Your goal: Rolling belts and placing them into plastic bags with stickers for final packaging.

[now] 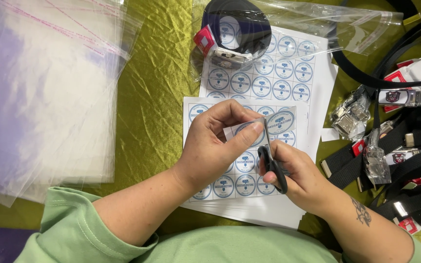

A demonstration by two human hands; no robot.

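Observation:
My left hand (220, 141) pinches a small strip of white paper with round blue stickers (279, 122), thumb pressed on one sticker. My right hand (298, 173) grips black-handled scissors (270, 158), blades pointing up and cutting into that strip. Both hands hover over a white sheet of round blue stickers (242, 185) lying on a stack of similar sheets. Light green sleeves cover my forearms.
A pile of clear plastic bags (45, 87) lies at left on the olive-gold cloth (157, 97). A coiled black belt in a clear bag (235, 29) rests on a further sticker sheet (281, 73). Black webbing belts with metal buckles (391, 141) are heaped at right.

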